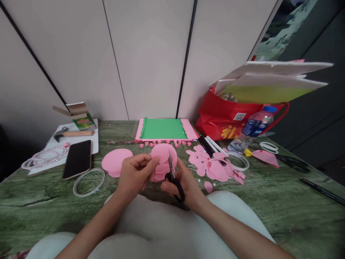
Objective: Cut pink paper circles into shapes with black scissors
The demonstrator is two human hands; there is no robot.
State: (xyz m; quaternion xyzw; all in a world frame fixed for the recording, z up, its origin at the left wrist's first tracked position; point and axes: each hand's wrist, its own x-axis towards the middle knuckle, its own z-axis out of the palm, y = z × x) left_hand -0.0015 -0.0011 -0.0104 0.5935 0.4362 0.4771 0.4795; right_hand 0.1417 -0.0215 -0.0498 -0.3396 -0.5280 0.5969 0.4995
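My left hand [138, 171] pinches the lower left edge of a round pink paper piece [160, 154]. With my right hand [187, 185] I hold black-handled scissors [174, 180], my thumb and fingers at the handle loops. Their metal blades point up and lie at the right part of the paper; I cannot tell whether they are cutting into it. Beneath it, partly hidden by my fingers, is more round pink paper [161, 176]. A stack of pink paper circles [116, 162] lies left of my left hand. Pink petal-shaped scraps [201, 162] are heaped right of my right hand.
A green sheet on pink paper [163, 128] lies at the back, small pink rolled pieces in front. Left are a phone [78, 159], a tape roll [88, 182], a hammer [74, 134] and beads [44, 157]. Right stand a water bottle [252, 129] and a red bag [218, 115].
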